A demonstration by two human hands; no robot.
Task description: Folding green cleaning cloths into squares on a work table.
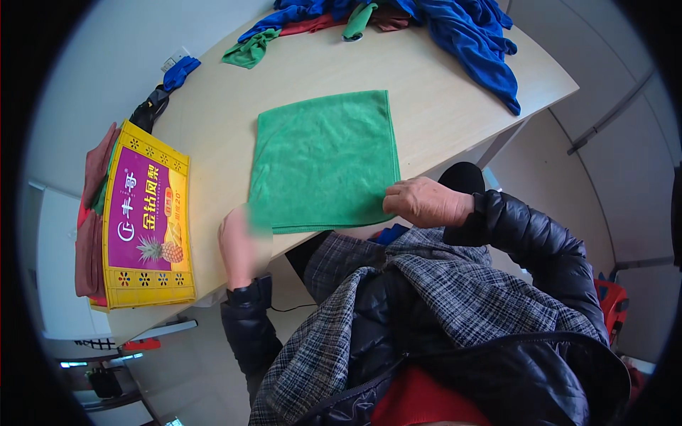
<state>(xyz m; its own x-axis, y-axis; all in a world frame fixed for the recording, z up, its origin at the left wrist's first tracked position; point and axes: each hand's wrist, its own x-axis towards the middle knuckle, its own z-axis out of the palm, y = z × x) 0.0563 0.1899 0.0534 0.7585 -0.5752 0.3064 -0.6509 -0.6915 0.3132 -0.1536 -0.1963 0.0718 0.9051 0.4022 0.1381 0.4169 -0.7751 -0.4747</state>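
Note:
A green cloth lies flat on the table in a roughly square shape, with layered edges along its near and right sides. At its near right corner my right hand is closed, with the fingertips pinching the cloth's edge. My left hand is at the near left corner, against the cloth. A blurred patch covers its fingers, so their grip cannot be made out.
On the pale table, a yellow and purple carton holding reddish-brown and green cloths stands at the left. Blue cloths, a red cloth and a small green cloth lie along the far side. The table's near edge runs beside me.

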